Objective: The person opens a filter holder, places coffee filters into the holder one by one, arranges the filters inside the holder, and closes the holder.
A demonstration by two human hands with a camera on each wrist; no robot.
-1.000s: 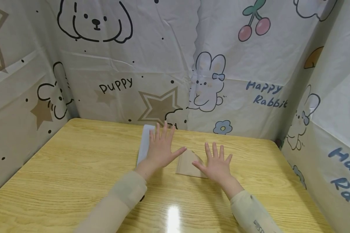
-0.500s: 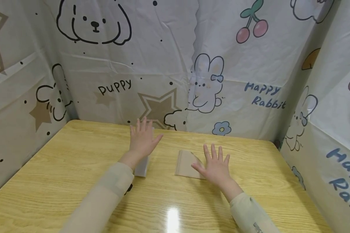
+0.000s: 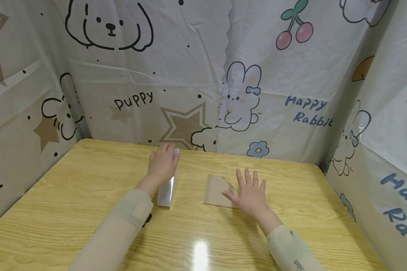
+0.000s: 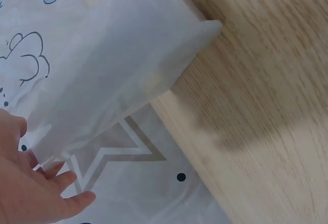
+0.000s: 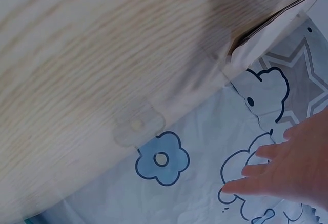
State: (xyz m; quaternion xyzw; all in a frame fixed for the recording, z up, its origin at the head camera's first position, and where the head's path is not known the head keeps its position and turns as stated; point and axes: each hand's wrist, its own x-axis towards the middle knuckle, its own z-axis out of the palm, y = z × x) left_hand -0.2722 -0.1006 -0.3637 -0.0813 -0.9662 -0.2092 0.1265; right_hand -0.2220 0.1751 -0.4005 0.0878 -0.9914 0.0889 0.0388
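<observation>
Pinching the white packet (image 3: 164, 195) at eleven o'clock, my left hand (image 3: 162, 165) probably secures its grasp; gentle lift seems needed. My right hand (image 3: 252, 194) is spread wide.

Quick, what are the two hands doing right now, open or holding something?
Left hand: closed, gripping the far end of a long white folded sheet.
Right hand: open, holding nothing.

left sleeve (image 3: 106, 231): long, cream, grey-green patch (image 3: 123, 209) | right sleeve (image 3: 289, 246): pale greenish cream, dark lettering (image 3: 299, 265)
</observation>
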